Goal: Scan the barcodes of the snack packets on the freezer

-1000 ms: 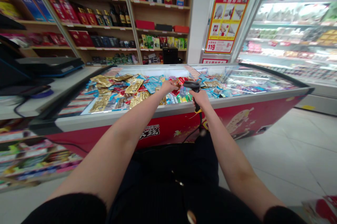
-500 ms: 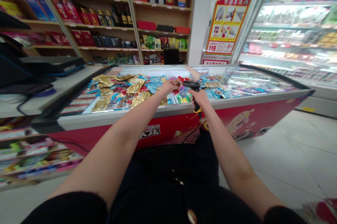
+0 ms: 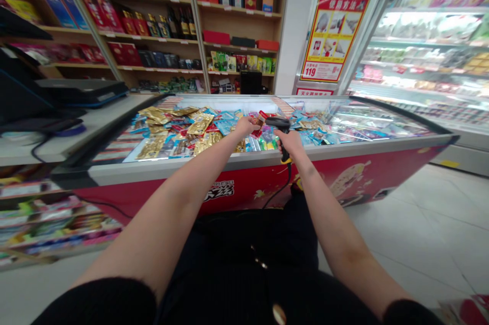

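Observation:
My left hand (image 3: pixel 245 125) is closed on a small red and brown snack packet (image 3: pixel 261 118), held up over the chest freezer (image 3: pixel 179 169). In my right hand (image 3: pixel 289 141) is a black barcode scanner (image 3: pixel 278 123), gripped by its handle, with a cable hanging from its yellow-trimmed base. The scanner's head points left and is very close to the packet; whether they touch I cannot tell. Below both hands lie many wrapped packets, among them gold ones (image 3: pixel 200 124) and blue ones (image 3: pixel 225 126).
A counter (image 3: pixel 89 120) with a dark flat device (image 3: pixel 82 91) stands to the left. Behind the freezer are shelves (image 3: pixel 244 11) of boxes and bottles. A red poster (image 3: pixel 336 27) hangs on the wall, and a lit refrigerated display (image 3: pixel 424 55) is at the right.
My view has shifted slightly to the left. The packet's red end shows more clearly beside the scanner head, as if tilted up. Both hands keep nearly the same places and hold.

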The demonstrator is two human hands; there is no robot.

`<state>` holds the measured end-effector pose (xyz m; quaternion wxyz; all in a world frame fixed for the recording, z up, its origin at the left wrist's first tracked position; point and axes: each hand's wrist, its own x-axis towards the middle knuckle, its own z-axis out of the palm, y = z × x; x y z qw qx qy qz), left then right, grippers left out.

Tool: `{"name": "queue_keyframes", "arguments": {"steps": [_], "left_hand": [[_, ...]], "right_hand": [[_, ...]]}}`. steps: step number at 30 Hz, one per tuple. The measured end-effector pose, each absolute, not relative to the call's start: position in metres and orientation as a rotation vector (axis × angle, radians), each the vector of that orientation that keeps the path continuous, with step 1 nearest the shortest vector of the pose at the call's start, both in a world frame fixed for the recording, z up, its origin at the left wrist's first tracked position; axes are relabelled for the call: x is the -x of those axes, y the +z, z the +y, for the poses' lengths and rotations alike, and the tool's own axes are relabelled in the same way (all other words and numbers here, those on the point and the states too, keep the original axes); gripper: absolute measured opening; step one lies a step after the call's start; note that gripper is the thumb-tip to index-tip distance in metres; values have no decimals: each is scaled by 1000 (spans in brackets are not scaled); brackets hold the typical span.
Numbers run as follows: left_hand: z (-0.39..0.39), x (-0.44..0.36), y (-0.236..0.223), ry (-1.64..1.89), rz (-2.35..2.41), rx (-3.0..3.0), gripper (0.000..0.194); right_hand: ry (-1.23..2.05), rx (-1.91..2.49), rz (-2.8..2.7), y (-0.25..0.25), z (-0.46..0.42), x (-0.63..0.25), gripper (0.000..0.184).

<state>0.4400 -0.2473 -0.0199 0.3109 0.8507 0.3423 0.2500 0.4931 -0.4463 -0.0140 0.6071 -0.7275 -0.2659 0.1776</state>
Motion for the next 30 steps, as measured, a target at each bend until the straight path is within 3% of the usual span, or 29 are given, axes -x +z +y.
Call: {"name": "queue_keyframes", "arguments": {"steps": [13,17,19,24,30], "left_hand": [[-183,-377,12,920,1161,-1987,20],[-142,-344,12,1053,1472,-2027,46],[-131,-327,5,959,1537,-2107,55],[-133,-307,-12,796,1577,-2228,43],[-154,-323,-5,951,1635,-2161,47]], "right_hand": [[479,1610,-671,-24,-426,-483,26],[483,1608,-663,-27,-425,-482,28],[490,1619,-660,-28,-424,-481,29],[505,1619,-665,-29,-421,-479,26],[486,1637,-655,-30,-425,-480,24]]}}
